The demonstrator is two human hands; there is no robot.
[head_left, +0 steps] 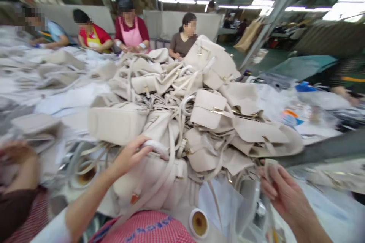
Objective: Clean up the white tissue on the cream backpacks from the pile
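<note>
"Where are the worker's hands?"

"The left hand (134,154), fingers half-curled, holds the thick, rolled cream handle (156,147) of a smooth cream handbag (151,176) at the near centre, just in front of the worker. The right hand (283,191), fingers folded nearly closed, grips a small, pale beige piece (270,170) at the near right; blur hides what it is."

"And around them?"

"A heaped pile of cream handbags with gold-coloured clasps (211,108) rises beyond the left hand, straps tangled. At the near edge, right of a red-and-white checked garment (148,229), sits a round white-rimmed object with a brown middle (199,223)."

"Who else is there?"

"Four co-workers line the far side, one in a pink bib apron (131,34). At the near left, a blurred arm in a dark brown sleeve (17,210) belongs to another person."
</note>
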